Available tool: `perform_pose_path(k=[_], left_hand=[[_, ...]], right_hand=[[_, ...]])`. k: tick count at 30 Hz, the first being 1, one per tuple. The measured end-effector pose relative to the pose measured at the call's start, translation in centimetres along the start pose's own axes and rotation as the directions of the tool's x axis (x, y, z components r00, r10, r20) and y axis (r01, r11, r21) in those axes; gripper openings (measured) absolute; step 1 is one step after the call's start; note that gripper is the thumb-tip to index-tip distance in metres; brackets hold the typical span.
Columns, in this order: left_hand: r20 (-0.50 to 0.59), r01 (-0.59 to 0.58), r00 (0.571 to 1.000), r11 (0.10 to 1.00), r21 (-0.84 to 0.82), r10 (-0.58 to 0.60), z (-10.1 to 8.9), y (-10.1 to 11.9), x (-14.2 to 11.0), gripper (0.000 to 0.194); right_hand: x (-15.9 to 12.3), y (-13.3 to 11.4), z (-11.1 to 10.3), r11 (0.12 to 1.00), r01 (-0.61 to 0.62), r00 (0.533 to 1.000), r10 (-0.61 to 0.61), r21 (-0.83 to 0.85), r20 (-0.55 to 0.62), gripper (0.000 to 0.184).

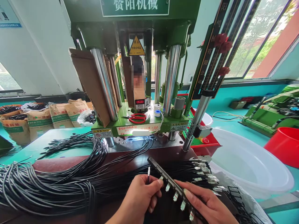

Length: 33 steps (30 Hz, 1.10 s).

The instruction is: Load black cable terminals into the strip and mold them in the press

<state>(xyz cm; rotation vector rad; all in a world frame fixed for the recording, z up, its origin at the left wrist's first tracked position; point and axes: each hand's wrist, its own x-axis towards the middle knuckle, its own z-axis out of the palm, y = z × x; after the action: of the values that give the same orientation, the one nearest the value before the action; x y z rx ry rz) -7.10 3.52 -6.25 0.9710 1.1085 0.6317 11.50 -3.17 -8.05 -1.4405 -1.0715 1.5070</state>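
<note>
My left hand [142,196] is closed in a pinch around a black cable, whose silvery connector end [149,171] points up above the fingers. The thumb tip is right by the near edge of a dark slotted bar [157,166]. That bar slants down to the right, and several metal connectors [175,196] stick out along its near side. My right hand [209,202] grips the bar's lower part, thumb on the near side, fingers along the far side. Behind the bar lie many black cables with metal connector ends [205,175].
A green press [130,26] stands ahead, with red-handled scissors [137,118] on its lower plate. Bundled black cables [46,186] cover the left of the table. At right are a white tub [252,161] and a red bucket [285,146]. A person [137,71] is behind the press.
</note>
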Motion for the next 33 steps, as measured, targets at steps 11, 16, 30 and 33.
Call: perform_pose_path(k=[11,16,30,33], left_hand=[[0.03,0.019,0.999,1.0,0.008,-0.019,-0.2,-0.1,0.2,0.03],[0.035,0.026,0.999,1.0,0.009,-0.026,-0.2,0.0,0.4,0.028],[-0.077,-0.082,0.995,0.964,-0.253,0.065,-2.6,3.3,-0.9,0.025],[-0.029,-0.033,0.999,0.911,-0.41,0.023,-3.7,3.4,-1.4,0.027]], right_hand=[[-0.4,-0.9,0.7,0.989,0.141,0.989,-0.142,-0.033,-0.036,0.056],[-0.3,-0.6,0.5,0.998,0.055,0.998,-0.056,-0.024,-0.033,0.062],[0.2,0.3,0.5,0.99,0.059,0.996,-0.049,0.129,-0.081,0.058],[0.2,0.3,0.5,0.99,0.041,0.997,-0.033,0.133,-0.064,0.058]])
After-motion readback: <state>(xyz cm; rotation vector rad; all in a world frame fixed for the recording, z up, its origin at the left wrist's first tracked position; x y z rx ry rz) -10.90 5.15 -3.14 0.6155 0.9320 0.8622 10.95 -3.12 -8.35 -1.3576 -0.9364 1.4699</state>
